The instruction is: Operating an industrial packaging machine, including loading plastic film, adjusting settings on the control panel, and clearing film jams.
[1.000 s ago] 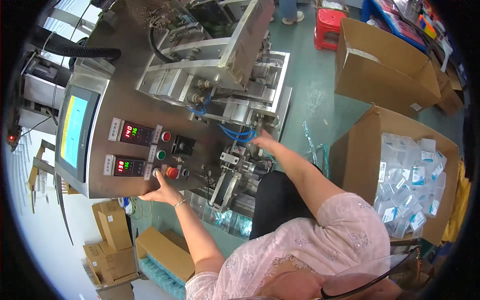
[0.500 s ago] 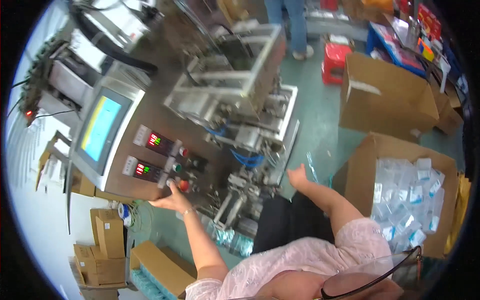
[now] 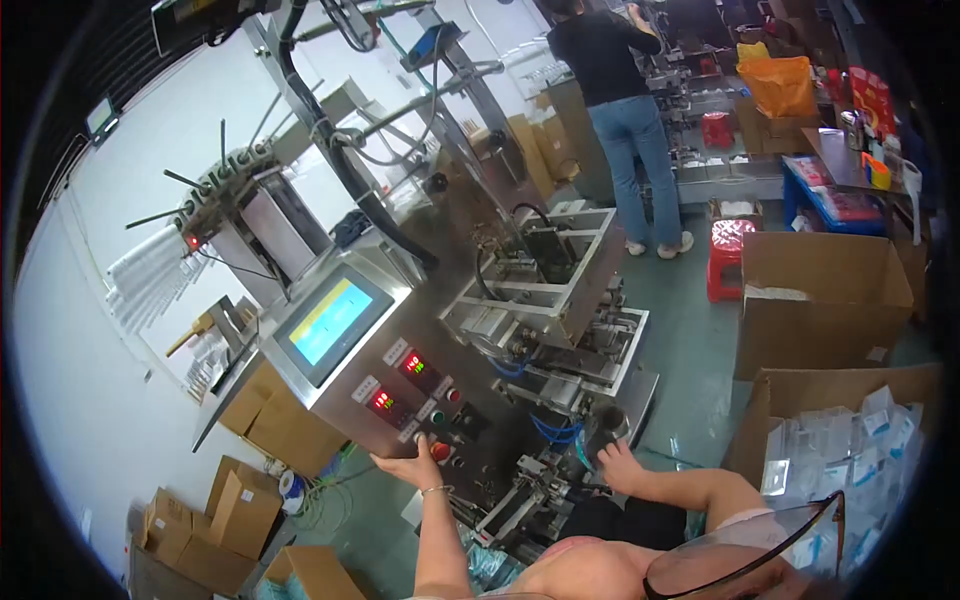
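My left hand is at the lower edge of a metal machine's control panel. Its thumb reaches up to a small knob beside a red push button, and the other fingers stretch apart to the left. My right hand is at the machine's near right side, its fingers curled. Whether anything sits between them is too small to make out. Close by are a teal-tinted film strip and blue air tubes. A lit touchscreen tops the panel, above two red-and-green digital displays.
An open carton of clear plastic boxes stands at my right, with another carton beyond. A red stool and a standing person are farther back. More cartons stand at lower left.
The view has tilted up, bringing in more of the far room and the standing person. My left hand stays at the panel's knob; my right hand stays beside the machine.
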Action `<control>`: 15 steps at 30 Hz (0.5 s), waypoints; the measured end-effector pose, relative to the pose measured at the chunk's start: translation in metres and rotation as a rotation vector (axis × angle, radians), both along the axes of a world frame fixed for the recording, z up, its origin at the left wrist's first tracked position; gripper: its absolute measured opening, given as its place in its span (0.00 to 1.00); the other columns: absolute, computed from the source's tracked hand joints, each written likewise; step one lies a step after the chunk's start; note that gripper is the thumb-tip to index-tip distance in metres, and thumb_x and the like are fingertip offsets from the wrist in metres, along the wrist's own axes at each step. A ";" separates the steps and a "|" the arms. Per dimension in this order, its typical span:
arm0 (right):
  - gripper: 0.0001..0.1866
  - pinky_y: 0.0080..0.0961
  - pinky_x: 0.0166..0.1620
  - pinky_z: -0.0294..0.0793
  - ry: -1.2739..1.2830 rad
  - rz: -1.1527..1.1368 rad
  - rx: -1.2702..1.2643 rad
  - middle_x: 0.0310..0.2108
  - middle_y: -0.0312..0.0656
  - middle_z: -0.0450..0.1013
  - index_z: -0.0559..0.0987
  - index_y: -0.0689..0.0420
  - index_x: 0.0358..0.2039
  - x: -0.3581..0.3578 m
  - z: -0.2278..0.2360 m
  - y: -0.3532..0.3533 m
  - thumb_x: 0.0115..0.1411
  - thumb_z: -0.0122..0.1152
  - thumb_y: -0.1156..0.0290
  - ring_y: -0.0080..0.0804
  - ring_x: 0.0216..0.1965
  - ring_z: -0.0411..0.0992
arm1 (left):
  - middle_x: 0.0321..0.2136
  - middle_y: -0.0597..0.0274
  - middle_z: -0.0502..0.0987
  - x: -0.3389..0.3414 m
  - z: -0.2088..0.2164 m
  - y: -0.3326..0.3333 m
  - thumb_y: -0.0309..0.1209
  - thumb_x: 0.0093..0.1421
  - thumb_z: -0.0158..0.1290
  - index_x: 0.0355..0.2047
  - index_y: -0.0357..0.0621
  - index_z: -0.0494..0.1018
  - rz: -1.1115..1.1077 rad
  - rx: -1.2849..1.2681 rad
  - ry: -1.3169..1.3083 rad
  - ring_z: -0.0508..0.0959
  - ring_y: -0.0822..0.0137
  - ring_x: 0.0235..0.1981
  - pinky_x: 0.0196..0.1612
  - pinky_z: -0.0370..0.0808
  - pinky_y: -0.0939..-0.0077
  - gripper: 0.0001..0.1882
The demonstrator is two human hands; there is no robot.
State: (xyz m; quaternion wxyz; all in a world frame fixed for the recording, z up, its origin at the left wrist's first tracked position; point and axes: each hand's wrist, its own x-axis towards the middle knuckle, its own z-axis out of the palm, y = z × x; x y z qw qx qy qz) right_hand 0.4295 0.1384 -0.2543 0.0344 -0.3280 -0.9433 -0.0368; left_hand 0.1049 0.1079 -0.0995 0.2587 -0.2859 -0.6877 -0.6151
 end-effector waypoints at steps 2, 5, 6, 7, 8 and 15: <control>0.10 0.49 0.50 0.49 0.124 0.019 0.062 0.46 0.48 0.58 0.78 0.56 0.22 -0.001 0.027 -0.013 0.43 0.53 0.64 0.49 0.50 0.51 | 0.49 0.44 0.53 -0.001 -0.001 0.000 0.28 0.32 0.63 0.52 0.32 0.45 0.026 -0.001 0.006 0.56 0.49 0.51 0.54 0.53 0.63 0.49; 0.14 0.47 0.53 0.47 0.317 0.261 0.073 0.54 0.47 0.51 0.77 0.60 0.27 -0.009 0.007 -0.004 0.43 0.55 0.64 0.47 0.56 0.45 | 0.50 0.44 0.53 0.007 0.008 0.004 0.29 0.32 0.63 0.52 0.32 0.45 -0.053 0.028 -0.068 0.56 0.49 0.51 0.54 0.53 0.64 0.50; 0.15 0.46 0.54 0.48 0.355 0.448 0.020 0.55 0.45 0.51 0.77 0.60 0.28 -0.011 0.011 -0.002 0.42 0.55 0.63 0.45 0.56 0.44 | 0.50 0.44 0.53 0.007 0.008 0.004 0.29 0.32 0.63 0.52 0.32 0.46 -0.043 0.033 -0.088 0.56 0.50 0.51 0.54 0.53 0.64 0.50; 0.14 0.41 0.49 0.58 0.122 0.608 0.013 0.51 0.46 0.57 0.74 0.61 0.29 -0.006 0.026 -0.003 0.43 0.54 0.66 0.46 0.52 0.54 | 0.50 0.45 0.54 0.007 0.007 0.003 0.28 0.32 0.63 0.52 0.33 0.46 -0.032 0.037 -0.108 0.56 0.50 0.51 0.54 0.53 0.64 0.50; 0.14 0.41 0.49 0.58 0.122 0.610 0.012 0.51 0.46 0.57 0.74 0.61 0.29 -0.007 0.018 -0.004 0.43 0.54 0.66 0.46 0.52 0.54 | 0.50 0.45 0.54 0.008 0.006 0.002 0.28 0.32 0.63 0.52 0.33 0.46 -0.030 0.037 -0.108 0.56 0.50 0.51 0.54 0.53 0.64 0.50; 0.22 0.39 0.37 0.67 0.804 -0.483 -0.434 0.39 0.54 0.60 0.63 0.60 0.38 -0.016 -0.032 -0.005 0.42 0.57 0.68 0.53 0.35 0.66 | 0.50 0.45 0.55 0.006 0.006 0.001 0.27 0.31 0.64 0.53 0.35 0.46 0.007 0.005 -0.074 0.58 0.50 0.51 0.53 0.55 0.64 0.50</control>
